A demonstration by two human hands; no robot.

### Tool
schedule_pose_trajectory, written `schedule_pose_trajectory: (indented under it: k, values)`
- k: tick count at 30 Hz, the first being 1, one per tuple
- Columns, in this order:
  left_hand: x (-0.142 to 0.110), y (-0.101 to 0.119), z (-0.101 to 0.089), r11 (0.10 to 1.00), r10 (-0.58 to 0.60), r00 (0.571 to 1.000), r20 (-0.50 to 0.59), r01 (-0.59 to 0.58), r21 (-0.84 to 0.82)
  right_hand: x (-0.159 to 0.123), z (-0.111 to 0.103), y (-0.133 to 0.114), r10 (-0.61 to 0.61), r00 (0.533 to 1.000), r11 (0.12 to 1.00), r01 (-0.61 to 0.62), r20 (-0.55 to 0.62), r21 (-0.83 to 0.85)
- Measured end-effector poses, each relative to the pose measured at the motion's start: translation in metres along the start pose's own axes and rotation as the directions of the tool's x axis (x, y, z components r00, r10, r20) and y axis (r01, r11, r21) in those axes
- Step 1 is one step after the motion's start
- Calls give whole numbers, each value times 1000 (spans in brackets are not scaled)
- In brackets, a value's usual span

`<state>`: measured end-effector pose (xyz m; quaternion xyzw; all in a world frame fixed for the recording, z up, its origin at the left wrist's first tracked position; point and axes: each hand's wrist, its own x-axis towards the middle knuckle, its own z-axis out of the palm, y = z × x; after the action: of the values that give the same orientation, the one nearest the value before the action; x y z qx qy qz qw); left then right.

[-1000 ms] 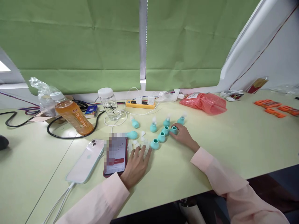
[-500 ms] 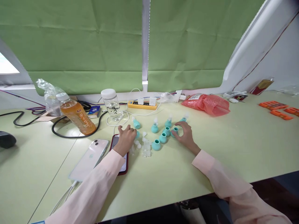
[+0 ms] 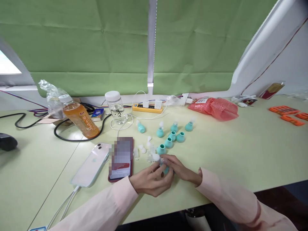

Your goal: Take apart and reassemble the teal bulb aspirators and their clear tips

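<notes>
Close to the table's front, my two hands meet around one small teal squeeze bulb (image 3: 166, 170) with a white cup-shaped top (image 3: 156, 157). My left hand (image 3: 154, 181) is closed on the bulb, its fingers covering most of it. The thumb and fingers of my right hand (image 3: 178, 166) pinch at the joint between top and bulb; exact contact is partly hidden. Just beyond stand several open-necked teal bulbs (image 3: 161, 149). Behind them are several with whitish tops, such as this capped bulb (image 3: 189, 126). Loose clear plastic pieces (image 3: 150, 149) lie left of the open bulbs.
A red-cased phone (image 3: 121, 175) and a pale phone (image 3: 92, 165) lie at left. Behind them are an orange drink bottle (image 3: 81, 120) and a clear jar (image 3: 116, 109). A yellow power strip (image 3: 149, 109), red bubble-wrap bag (image 3: 214, 108) and orange pieces (image 3: 285, 110) lie farther back.
My left hand has moved right and nearer from beside the red-cased phone, bringing a teal bulb. My right hand has left the standing bulbs and come left and nearer to join it.
</notes>
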<state>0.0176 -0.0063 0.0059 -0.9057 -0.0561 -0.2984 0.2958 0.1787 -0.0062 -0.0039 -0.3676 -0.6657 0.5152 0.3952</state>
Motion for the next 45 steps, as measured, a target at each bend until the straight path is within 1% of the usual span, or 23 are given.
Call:
schedule_pose_trajectory:
  k: [2, 4, 6, 7, 9, 11, 13, 15, 16, 17, 18, 19, 21, 23, 24, 26, 28, 31, 33, 35, 38, 42, 45]
  values:
    - [-3, -4, 0, 995, -101, 995, 6, 101, -14, 2, -1, 2, -16, 1000, 1000, 15, -20, -4]
    - [-5, -9, -2, 964, -262, 965, -27, 260, -61, 3, -5, 2, -38, 999, 997, 40, 22, -65]
    - [-7, -13, -4, 883, -453, 891, -20, 445, -150, 4, -8, -1, -66, 993, 983, 82, 100, -166]
    - [-8, -14, -5, 828, -530, 847, 31, 525, -198, 3, -8, -3, -88, 988, 969, 115, 127, -220]
    - [-8, -15, -4, 705, -615, 761, 205, 648, -289, 2, -8, -4, -158, 976, 923, 199, 147, -330]
    - [-7, -14, -2, 536, -606, 673, 424, 739, -407, 0, -7, -3, -248, 954, 857, 296, 166, -421]
    - [-6, -12, 0, 284, -553, 576, 601, 809, -514, -2, -6, -1, -304, 929, 809, 369, 212, -457]
    - [-5, -13, 1, 9, -486, 490, 724, 831, -557, -3, -5, 0, -341, 906, 778, 423, 253, -464]
    - [-4, -14, 1, -99, -460, 459, 760, 824, -557, -4, -5, -1, -361, 894, 761, 446, 264, -471]
    - [-4, -16, 1, -172, -450, 430, 782, 818, -549, -4, -5, -1, -386, 884, 741, 468, 265, -482]
    - [-4, -18, 1, -192, -466, 403, 788, 823, -534, -4, -5, -2, -406, 877, 723, 481, 258, -496]
    - [-4, -20, 1, -150, -510, 376, 774, 847, -510, -4, -6, -3, -419, 875, 714, 483, 244, -507]
    - [-5, -24, 3, 83, -655, 338, 676, 921, -381, -4, -6, -4, -415, 888, 725, 455, 199, -518]
    - [-8, -25, 8, 338, -743, 358, 565, 930, -145, -4, -6, -4, -381, 912, 759, 404, 155, -511]
    - [-10, -25, 11, 423, -746, 378, 548, 905, -48, -4, -6, -3, -360, 921, 773, 384, 148, -506]
    - [-13, -24, 17, 524, -722, 402, 563, 849, 67, -3, -6, -2, -318, 937, 800, 348, 146, -489]
    - [-16, -23, 21, 571, -705, 417, 574, 814, 109, -3, -5, -1, -275, 952, 828, 304, 131, -470]
    - [-19, -21, 21, 574, -738, 466, 489, 813, 93, -1, -5, 1, -209, 977, 875, 200, 29, -440]
    - [-19, -19, 18, 578, -753, 538, 379, 816, -10, 0, -5, 2, -140, 989, 918, 114, -39, -381]
    - [-18, -17, 13, 603, -734, 621, 275, 782, -156, 2, -5, 3, -58, 997, 959, 43, -46, -280]
    - [-15, -14, 8, 669, -653, 724, 222, 689, -279, 4, -5, 5, 14, 1000, 986, -18, -22, -163]
    - [-14, -12, 9, 797, -548, 819, 170, 573, -192, 6, -4, 7, 85, 996, 991, -88, -39, -100]
    - [-14, -9, 9, 893, -423, 899, 116, 435, -113, 5, -3, 11, 70, 996, 988, -77, -56, -131]
